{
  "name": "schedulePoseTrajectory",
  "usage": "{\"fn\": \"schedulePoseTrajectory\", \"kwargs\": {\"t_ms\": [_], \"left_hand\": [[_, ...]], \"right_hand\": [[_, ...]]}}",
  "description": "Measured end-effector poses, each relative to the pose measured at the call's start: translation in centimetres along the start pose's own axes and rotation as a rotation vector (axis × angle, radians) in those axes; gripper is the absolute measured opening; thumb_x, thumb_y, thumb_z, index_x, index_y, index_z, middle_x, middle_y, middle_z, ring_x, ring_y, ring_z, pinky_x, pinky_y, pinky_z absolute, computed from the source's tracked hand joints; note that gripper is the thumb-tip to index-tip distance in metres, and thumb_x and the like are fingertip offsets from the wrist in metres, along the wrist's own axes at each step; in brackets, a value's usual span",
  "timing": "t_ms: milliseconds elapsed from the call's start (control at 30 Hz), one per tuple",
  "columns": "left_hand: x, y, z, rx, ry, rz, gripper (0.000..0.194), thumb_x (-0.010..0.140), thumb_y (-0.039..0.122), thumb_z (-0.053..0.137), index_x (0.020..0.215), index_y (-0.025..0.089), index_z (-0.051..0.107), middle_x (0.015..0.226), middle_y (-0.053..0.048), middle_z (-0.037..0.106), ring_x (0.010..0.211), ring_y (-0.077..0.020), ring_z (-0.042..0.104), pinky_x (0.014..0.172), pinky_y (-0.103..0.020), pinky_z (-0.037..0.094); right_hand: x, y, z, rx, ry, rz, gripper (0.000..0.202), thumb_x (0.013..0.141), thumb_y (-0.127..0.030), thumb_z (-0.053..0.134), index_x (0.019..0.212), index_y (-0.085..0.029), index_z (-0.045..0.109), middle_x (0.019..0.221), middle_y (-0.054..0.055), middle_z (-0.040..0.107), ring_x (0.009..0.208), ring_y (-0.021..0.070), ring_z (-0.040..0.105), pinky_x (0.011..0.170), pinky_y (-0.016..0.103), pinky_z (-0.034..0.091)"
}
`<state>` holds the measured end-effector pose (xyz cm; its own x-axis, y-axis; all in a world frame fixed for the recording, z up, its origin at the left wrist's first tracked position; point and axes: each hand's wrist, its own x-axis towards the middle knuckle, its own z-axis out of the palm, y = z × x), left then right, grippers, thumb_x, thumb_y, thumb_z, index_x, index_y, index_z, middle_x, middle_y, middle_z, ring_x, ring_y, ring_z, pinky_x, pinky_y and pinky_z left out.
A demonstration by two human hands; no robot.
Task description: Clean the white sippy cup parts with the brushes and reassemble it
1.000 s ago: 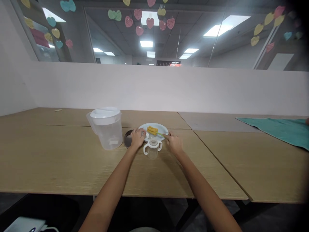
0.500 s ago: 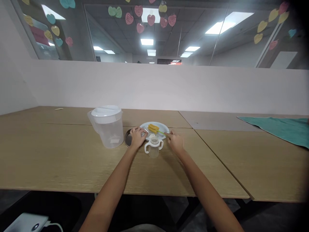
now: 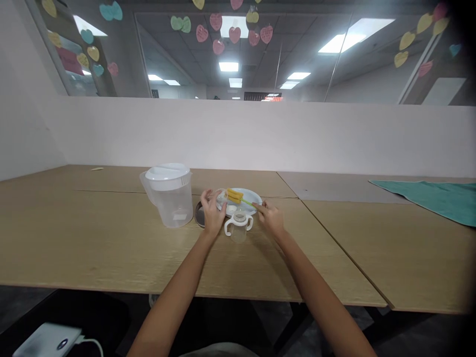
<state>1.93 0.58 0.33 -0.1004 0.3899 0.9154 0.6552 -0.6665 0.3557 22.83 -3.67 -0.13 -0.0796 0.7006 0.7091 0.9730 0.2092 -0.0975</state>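
Note:
My right hand [image 3: 270,217] is closed around the handle of a sponge brush [image 3: 235,196], green-stemmed with a yellow head. The brush points left over a white plate [image 3: 253,196]. My left hand [image 3: 213,210] grips a small clear plastic cover [image 3: 222,197] at the plate's left side, its opening against the yellow sponge. How far the sponge reaches inside is hard to tell. In front of the plate, between my hands, stands a clear baby bottle [image 3: 238,230] with two white handles, its top uncovered. A small white piece [image 3: 231,208] lies on the plate's near part.
Left of my hands stands a clear pitcher [image 3: 174,203] with a white lid. A dark round dish [image 3: 200,214] sits partly behind my left wrist. A green cloth [image 3: 439,198] lies at the right. A white device with a cable [image 3: 48,341] is at lower left.
My left hand has lifted and turned slightly, bringing the clear cover up against the sponge head. The right hand keeps its hold on the brush. The view has shifted slightly.

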Motion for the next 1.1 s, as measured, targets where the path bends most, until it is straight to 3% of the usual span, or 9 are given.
{"fn": "schedulePoseTrajectory", "kwargs": {"t_ms": [133,233,400,567,767,933,1100], "left_hand": [[0.4,-0.3,-0.4,0.004,0.04,-0.097,0.049,0.07,0.017,0.065,0.117,0.018,0.051,0.114,-0.01,0.039,0.108,-0.0219,0.048,0.095,-0.035,0.045],[0.3,-0.4,-0.3,0.015,-0.008,-0.088,0.05,0.07,0.013,0.061,0.118,0.02,0.05,0.111,-0.009,0.041,0.104,-0.0211,0.05,0.095,-0.036,0.045],[0.2,0.0,-0.3,0.053,-0.001,-0.046,0.049,0.073,0.008,0.053,0.12,0.021,0.05,0.113,-0.01,0.039,0.107,-0.0213,0.047,0.099,-0.038,0.041],[0.4,0.0,-0.5,0.049,-0.009,0.015,0.046,0.074,0.008,0.051,0.118,0.02,0.051,0.113,-0.01,0.039,0.108,-0.0211,0.047,0.1,-0.038,0.04],[0.1,-0.6,-0.4,0.067,0.0,-0.008,0.049,0.076,0.011,0.051,0.124,0.019,0.045,0.117,-0.012,0.039,0.111,-0.0221,0.047,0.1,-0.039,0.04],[-0.2,-1.5,-0.4,0.093,-0.012,0.008,0.053,0.078,0.013,0.052,0.129,0.018,0.04,0.119,-0.013,0.039,0.113,-0.0224,0.048,0.099,-0.038,0.042],[-0.4,-2.0,-0.7,0.102,-0.094,0.171,0.046,0.081,0.011,0.048,0.126,0.02,0.045,0.118,-0.012,0.046,0.113,-0.0204,0.049,0.099,-0.036,0.042]], "right_hand": [[-0.2,0.0,-0.2,0.031,0.275,0.094,0.03,0.086,-0.02,0.048,0.108,-0.027,0.066,0.076,0.003,0.058,0.062,0.0075,0.049,0.052,0.018,0.029],[-0.3,0.2,-0.1,0.042,0.365,0.017,0.029,0.087,-0.02,0.047,0.106,-0.028,0.067,0.073,0.002,0.055,0.061,0.0062,0.046,0.051,0.017,0.029],[-0.3,0.9,0.8,0.004,0.319,-0.206,0.032,0.086,-0.014,0.048,0.105,-0.032,0.067,0.073,0.001,0.055,0.063,0.0053,0.045,0.053,0.015,0.028],[-0.4,1.3,0.7,-0.024,0.331,-0.238,0.036,0.086,-0.012,0.044,0.104,-0.033,0.067,0.073,0.001,0.055,0.065,0.0054,0.044,0.056,0.015,0.029],[-0.5,0.9,0.1,-0.048,0.235,-0.119,0.037,0.087,-0.014,0.04,0.107,-0.032,0.066,0.077,0.003,0.056,0.068,0.0063,0.046,0.058,0.015,0.032],[-0.5,0.5,0.5,0.021,0.156,-0.221,0.038,0.086,-0.012,0.041,0.105,-0.033,0.067,0.075,0.002,0.054,0.066,0.0061,0.046,0.06,0.014,0.035],[-0.5,0.5,0.5,0.02,0.225,-0.286,0.038,0.088,-0.012,0.04,0.106,-0.032,0.067,0.079,0.002,0.058,0.069,0.0063,0.049,0.062,0.015,0.036]]}}
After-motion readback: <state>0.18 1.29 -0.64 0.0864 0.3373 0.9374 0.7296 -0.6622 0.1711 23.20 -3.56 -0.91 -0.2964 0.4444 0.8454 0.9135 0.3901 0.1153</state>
